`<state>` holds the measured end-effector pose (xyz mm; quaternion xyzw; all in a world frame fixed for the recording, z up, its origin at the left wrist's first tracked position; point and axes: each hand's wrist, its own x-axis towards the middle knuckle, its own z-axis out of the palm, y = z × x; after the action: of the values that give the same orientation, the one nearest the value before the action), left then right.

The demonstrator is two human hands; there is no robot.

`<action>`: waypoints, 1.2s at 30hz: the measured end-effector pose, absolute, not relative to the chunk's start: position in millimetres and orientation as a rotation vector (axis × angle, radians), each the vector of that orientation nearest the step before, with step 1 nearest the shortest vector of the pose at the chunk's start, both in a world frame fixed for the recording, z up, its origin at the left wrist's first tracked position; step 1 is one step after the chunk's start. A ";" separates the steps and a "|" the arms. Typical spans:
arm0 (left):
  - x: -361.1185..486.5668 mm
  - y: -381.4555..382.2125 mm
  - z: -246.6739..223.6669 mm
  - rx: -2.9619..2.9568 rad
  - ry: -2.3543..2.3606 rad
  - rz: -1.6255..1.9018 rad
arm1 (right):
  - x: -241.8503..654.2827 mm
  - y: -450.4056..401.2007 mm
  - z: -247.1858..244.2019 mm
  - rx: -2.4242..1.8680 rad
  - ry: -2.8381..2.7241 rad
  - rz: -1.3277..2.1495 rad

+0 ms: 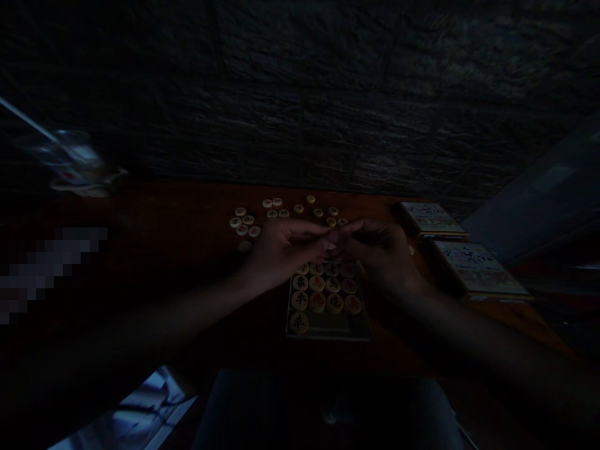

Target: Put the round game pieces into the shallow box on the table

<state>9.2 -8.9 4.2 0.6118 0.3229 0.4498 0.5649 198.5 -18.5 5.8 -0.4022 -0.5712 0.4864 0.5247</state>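
Observation:
My left hand [288,247] and my right hand [379,250] meet fingertip to fingertip above the far end of a shallow tray [329,338]. Both are closed in a pinch. A small pale bit [330,245] shows between the fingertips, too dark and small to name. Rows of Chinese chess pieces [317,284] with red and black characters lie in the tray under my hands. In its near row, a black-marked piece [299,322] sits at the left, with bare tray bottom beside it. My fingers partly hide the far row.
Loose chess pieces [248,220] are scattered across the wooden table [187,215] beyond my hands. Two flat printed boxes [480,269] lie at the right. A plastic cup [77,159] with a straw stands at far left. A dark stone-textured wall [300,119] rises behind the table.

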 end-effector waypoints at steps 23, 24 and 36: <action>9.9 -10.2 2.3 1.353 0.734 1.006 | 202.0 -16.1 0.9 -0.946 -1.328 1.165; 9.8 -9.9 1.4 1.376 0.727 1.003 | 201.7 -16.2 1.0 -0.947 -1.322 1.165; 7.9 -7.6 2.0 1.466 0.708 1.003 | 200.2 -15.4 1.3 -0.922 -1.335 1.193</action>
<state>7.9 -7.6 2.0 0.6265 0.3026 0.4285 0.5765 200.2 -15.4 1.3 -0.3872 -0.5603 0.5006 0.5345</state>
